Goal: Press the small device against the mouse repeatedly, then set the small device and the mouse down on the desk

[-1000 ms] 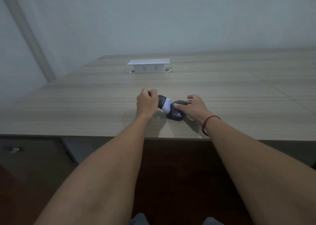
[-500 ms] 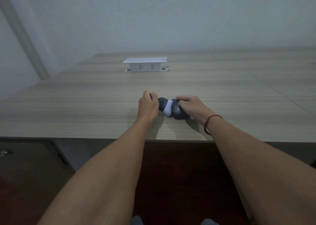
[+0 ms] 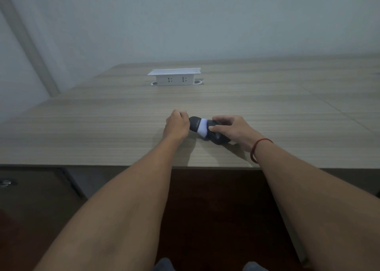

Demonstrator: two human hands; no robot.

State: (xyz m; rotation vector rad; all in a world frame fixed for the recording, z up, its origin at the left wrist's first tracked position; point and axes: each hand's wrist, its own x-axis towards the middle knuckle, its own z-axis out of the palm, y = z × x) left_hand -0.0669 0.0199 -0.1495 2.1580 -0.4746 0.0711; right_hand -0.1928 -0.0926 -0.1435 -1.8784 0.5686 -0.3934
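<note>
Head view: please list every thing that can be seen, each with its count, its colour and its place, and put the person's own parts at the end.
Sock bundle: one, dark grey with a white band, on the table near its front edge, between the two hands.
Socket box: one, white, raised from the table near its far edge, left of centre.
Table: one, light wood grain, across the middle of the view.
Wall: pale grey, behind the table.
Cord bracelet: one, red, round the right wrist.
Left hand: one, fingers curled on the left end of the sock bundle.
Right hand: one, thumb and fingers pinching the right part of the sock bundle.
</note>
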